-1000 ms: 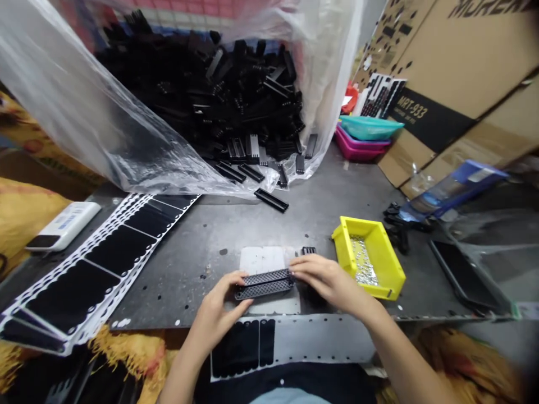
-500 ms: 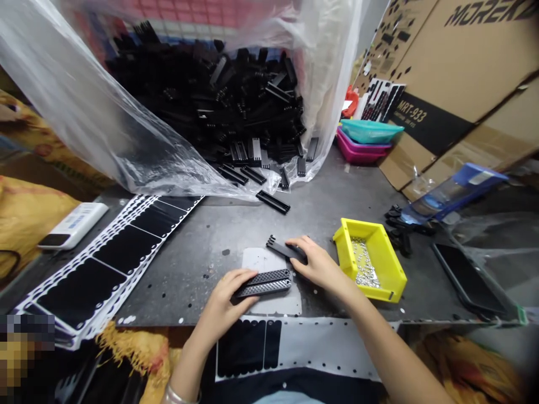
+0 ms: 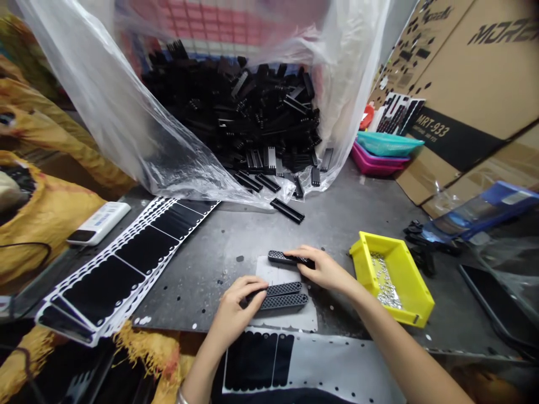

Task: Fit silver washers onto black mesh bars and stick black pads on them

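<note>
My left hand (image 3: 236,310) is curled around the left end of two black perforated plastic strips (image 3: 283,296) that lie side by side on a small grey plate (image 3: 281,275). My right hand (image 3: 322,268) pinches a third black perforated strip (image 3: 285,258) by its right end, holding it flat over the far edge of the plate. Just beyond them, a loose black strip (image 3: 287,210) rests on the dark metal table (image 3: 337,219).
A big clear plastic bag (image 3: 126,118) spills a heap of black strips (image 3: 244,118) at the back. A yellow bin (image 3: 400,292) of small metal screws stands to the right. Sheets of black stickers (image 3: 126,264) lie left, another sheet (image 3: 269,359) near me. Cardboard boxes (image 3: 463,95) stand at right.
My right hand left the pair of strips, picked up a third strip beyond the plate and turned it flat. My left hand stayed on the pair. The view shifted left.
</note>
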Action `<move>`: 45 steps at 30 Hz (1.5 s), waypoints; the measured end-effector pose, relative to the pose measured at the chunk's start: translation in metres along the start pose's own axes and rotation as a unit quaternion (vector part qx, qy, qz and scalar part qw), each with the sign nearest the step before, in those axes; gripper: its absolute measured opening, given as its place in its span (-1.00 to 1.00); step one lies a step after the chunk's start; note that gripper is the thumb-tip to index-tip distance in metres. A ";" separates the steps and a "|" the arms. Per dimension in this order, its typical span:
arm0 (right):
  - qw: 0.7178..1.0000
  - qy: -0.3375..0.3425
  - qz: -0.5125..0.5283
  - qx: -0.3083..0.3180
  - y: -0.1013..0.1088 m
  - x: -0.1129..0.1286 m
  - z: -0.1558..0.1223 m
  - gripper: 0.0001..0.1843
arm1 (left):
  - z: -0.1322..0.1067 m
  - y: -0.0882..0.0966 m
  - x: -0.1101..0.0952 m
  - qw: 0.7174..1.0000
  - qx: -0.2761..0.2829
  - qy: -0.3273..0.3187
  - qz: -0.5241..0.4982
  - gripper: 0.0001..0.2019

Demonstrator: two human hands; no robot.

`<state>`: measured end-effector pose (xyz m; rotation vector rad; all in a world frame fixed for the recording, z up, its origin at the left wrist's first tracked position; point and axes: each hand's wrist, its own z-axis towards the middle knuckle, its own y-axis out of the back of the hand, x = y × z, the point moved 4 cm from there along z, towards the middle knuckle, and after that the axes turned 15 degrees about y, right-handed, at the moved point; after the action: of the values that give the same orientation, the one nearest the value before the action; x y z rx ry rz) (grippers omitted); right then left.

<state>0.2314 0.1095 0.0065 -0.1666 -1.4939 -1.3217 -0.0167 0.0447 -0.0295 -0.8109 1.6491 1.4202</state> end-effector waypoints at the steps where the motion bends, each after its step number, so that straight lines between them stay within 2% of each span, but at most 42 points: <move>1: 1.000 0.008 0.011 0.004 -0.002 0.004 0.003 -0.43 | -0.001 0.000 0.002 1.000 -0.013 0.008 0.017 -0.68; 2: 0.999 0.020 0.026 0.016 -0.006 0.008 0.006 -0.43 | -0.002 0.000 0.003 0.999 -0.026 0.015 0.034 -0.46; 3: 0.998 0.033 0.043 0.035 -0.010 0.014 0.009 -0.42 | -0.004 -0.001 0.004 0.998 -0.033 0.020 0.052 -0.15; 4: 0.995 0.044 0.061 0.058 -0.015 0.019 0.012 -0.41 | -0.005 -0.002 0.006 0.997 -0.029 0.025 0.068 0.15; 5: 0.993 0.048 0.075 0.079 -0.020 0.024 0.015 -0.39 | -0.006 -0.005 0.007 0.996 -0.017 0.030 0.082 0.37; 6: 0.991 0.045 0.085 0.093 -0.024 0.027 0.018 -0.38 | -0.006 -0.006 0.008 0.995 -0.003 0.036 0.093 0.47; 7: 0.990 0.038 0.091 0.098 -0.026 0.029 0.021 -0.38 | -0.006 -0.008 0.009 0.994 0.008 0.043 0.098 0.49; 10: 0.993 0.006 0.088 0.073 -0.025 0.023 0.025 -0.46 | -0.006 -0.008 0.010 0.994 0.008 0.069 0.081 0.50; 14: 0.997 -0.029 0.068 0.027 -0.018 0.003 0.025 -0.61 | -0.006 -0.007 0.008 0.994 0.001 0.083 0.074 0.49; 19: 0.998 -0.046 0.045 -0.013 -0.008 -0.012 0.018 -0.50 | -0.006 -0.009 0.009 0.993 0.006 0.082 0.087 0.40; 21: 0.999 -0.031 0.037 -0.019 -0.006 -0.011 0.015 -0.56 | -0.006 -0.010 0.010 0.994 0.002 0.073 0.087 0.39; 23: 0.999 -0.015 0.037 -0.012 -0.008 -0.006 0.012 -0.64 | -0.006 -0.011 0.010 0.994 0.000 0.068 0.091 0.39; 28: 0.997 0.021 0.039 0.057 -0.025 0.005 0.009 -0.61 | -0.006 -0.011 0.005 0.993 0.025 0.063 0.095 0.36; 31: 0.998 0.028 -0.003 0.054 -0.023 0.001 0.023 -0.57 | -0.006 -0.009 0.001 0.994 0.037 0.057 0.088 0.14; 33: 0.998 0.007 -0.053 0.018 -0.012 -0.010 0.042 -0.58 | -0.006 -0.007 -0.001 0.994 0.037 0.043 0.093 -0.07; 35: 0.992 -0.040 -0.115 -0.039 0.004 -0.028 0.063 -0.62 | -0.006 -0.006 -0.004 0.994 0.034 0.031 0.096 -0.20; 37: 0.975 -0.099 -0.176 -0.091 0.018 -0.046 0.081 -0.61 | -0.007 -0.005 -0.007 0.995 0.030 0.027 0.093 -0.25; 39: 0.958 -0.147 -0.219 -0.114 0.026 -0.060 0.092 -0.56 | -0.007 -0.004 -0.009 0.995 0.032 0.030 0.090 -0.27; 42: 0.953 -0.164 -0.239 -0.087 0.020 -0.064 0.094 -0.60 | -0.009 -0.005 -0.010 0.995 0.034 0.043 0.086 -0.26; 45: 0.970 -0.112 -0.217 -0.011 0.000 -0.053 0.082 -0.67 | -0.011 -0.008 -0.005 0.994 0.032 0.063 0.089 -0.11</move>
<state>0.2038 0.1998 -0.0169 0.0006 -1.7748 -1.7136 -0.0091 0.0320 -0.0289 -0.7446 1.8931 1.4537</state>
